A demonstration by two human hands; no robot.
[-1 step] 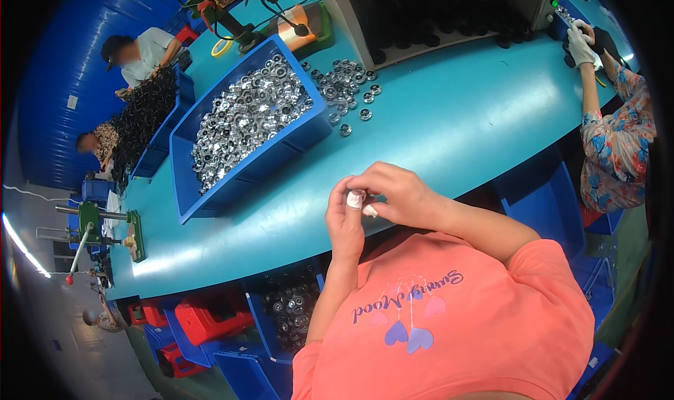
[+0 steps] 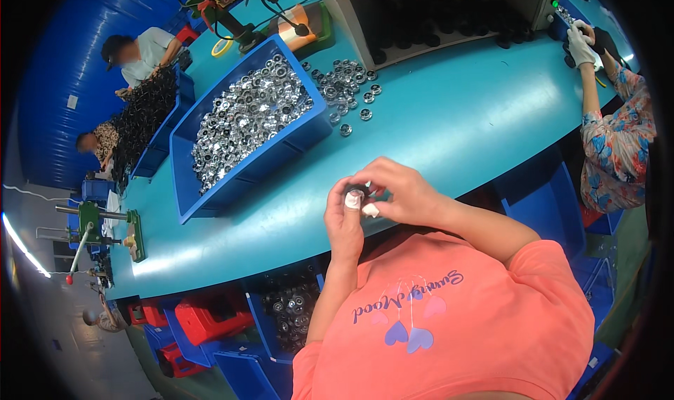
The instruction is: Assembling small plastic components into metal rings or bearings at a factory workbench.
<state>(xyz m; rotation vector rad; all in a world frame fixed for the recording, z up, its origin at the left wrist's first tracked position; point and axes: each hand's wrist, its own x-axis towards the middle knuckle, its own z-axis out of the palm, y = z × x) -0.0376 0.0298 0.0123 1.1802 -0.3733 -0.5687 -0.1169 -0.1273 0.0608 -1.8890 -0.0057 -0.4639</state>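
Observation:
In front of my chest, at the table's near edge, my left hand (image 2: 342,214) is closed around a small dark round part (image 2: 363,187). My right hand (image 2: 404,193) curls over the same part from the other side, its fingertips against it. White wrapping covers both thumb tips. Much of the part lies behind the fingers. Beyond my hands, a blue bin (image 2: 263,163) holds a heap of shiny silver round parts (image 2: 246,119). More loose silver parts (image 2: 345,84) lie beside its right end.
A grey machine housing (image 2: 344,21) stands at the back with dark parts inside. Left is a green hand press (image 2: 133,237). A co-worker's gloved hand (image 2: 580,48) works at the far right; two people sit far left. Under the table are red stools (image 2: 210,319) and blue bins.
My right fingers have lifted and opened slightly, so the dark part now shows between my hands. My left hand has barely moved.

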